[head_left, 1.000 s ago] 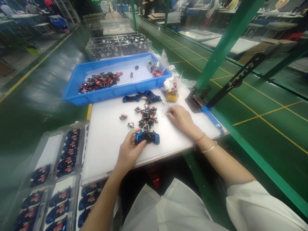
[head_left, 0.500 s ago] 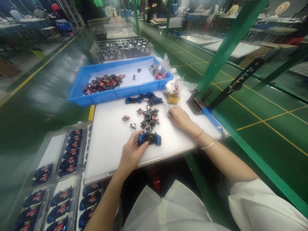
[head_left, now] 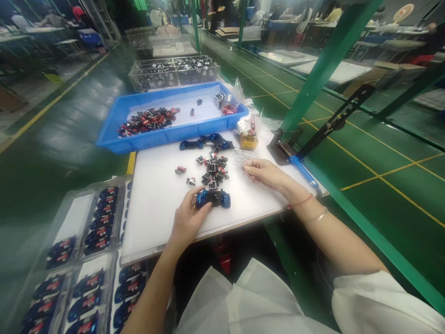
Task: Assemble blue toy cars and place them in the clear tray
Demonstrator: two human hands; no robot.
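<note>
A blue and black toy car body (head_left: 218, 199) lies near the front of the white tabletop, my left hand (head_left: 187, 215) closed on its left end with the thumb over it. To the right, my right hand (head_left: 266, 174) pinches what looks like a thin metal pin (head_left: 247, 175) at the near edge of a pile of thin metal pins (head_left: 242, 157). Just beyond the held body sits a heap of small black, silver and red parts (head_left: 214, 169). Two similar loose parts, one a red-topped part (head_left: 180, 170), lie left of the heap. Further blue car bodies (head_left: 217, 140) rest behind it.
A blue tray (head_left: 167, 139) with red and black parts stands at the table's back. A small yellow box (head_left: 249, 140) is beside it. A black lever press with a blue handle (head_left: 303, 170) stands right. Clear trays of finished-looking blue cars (head_left: 86, 283) lie lower left.
My right hand has drawn slightly back toward me from the pin pile, fingers still pinched. The left hand keeps hold of the toy car body; the view has shifted slightly.
</note>
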